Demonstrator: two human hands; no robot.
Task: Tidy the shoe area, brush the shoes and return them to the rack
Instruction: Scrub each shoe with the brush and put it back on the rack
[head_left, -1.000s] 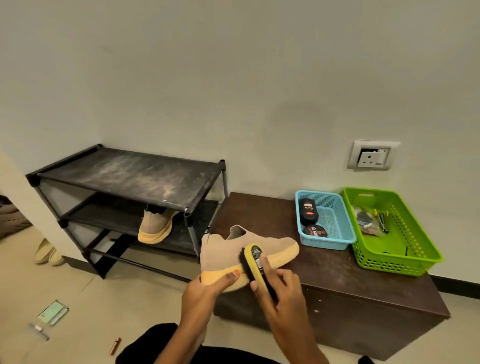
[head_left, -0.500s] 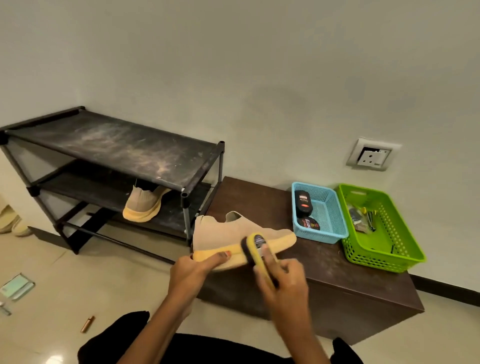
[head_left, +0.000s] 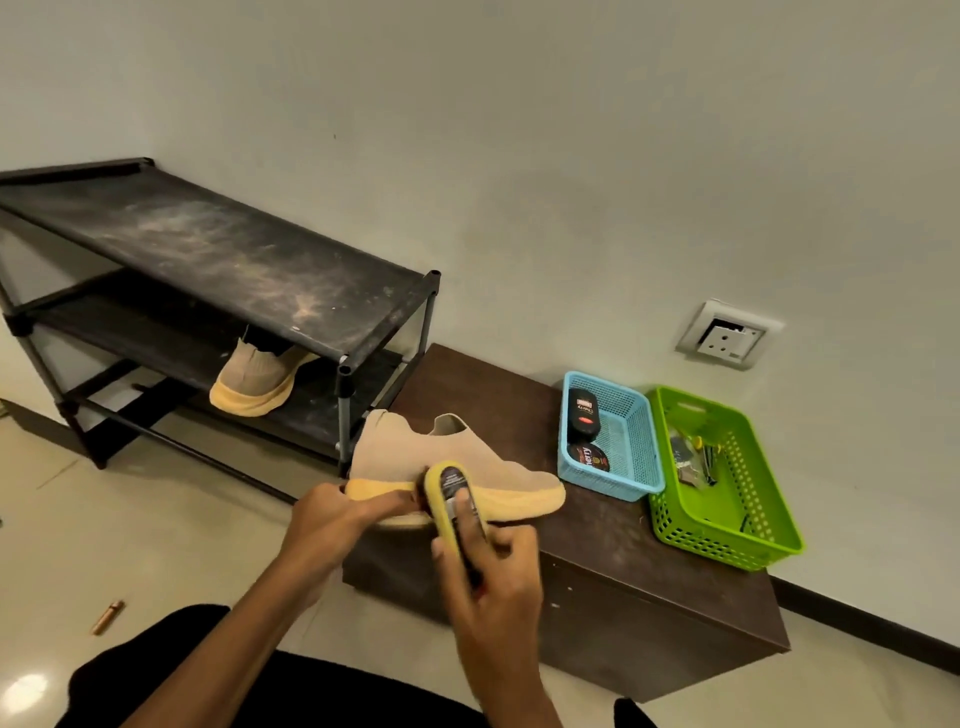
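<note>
Beige shoe (head_left: 447, 457) with yellow sole, yellow brush (head_left: 451, 501), black dust-streaked rack (head_left: 218, 260), blue basket (head_left: 631, 447), green basket (head_left: 748, 499)

Black clothing (head_left: 322, 691) is seen along the bottom edge of the frame; the arms are left bare down to the left hand (head_left: 332, 519) and right hand (head_left: 493, 582).

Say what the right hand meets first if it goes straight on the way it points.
The tan shoe: the brush that the right hand grips looks pressed against its side, though depth is unclear.
</note>
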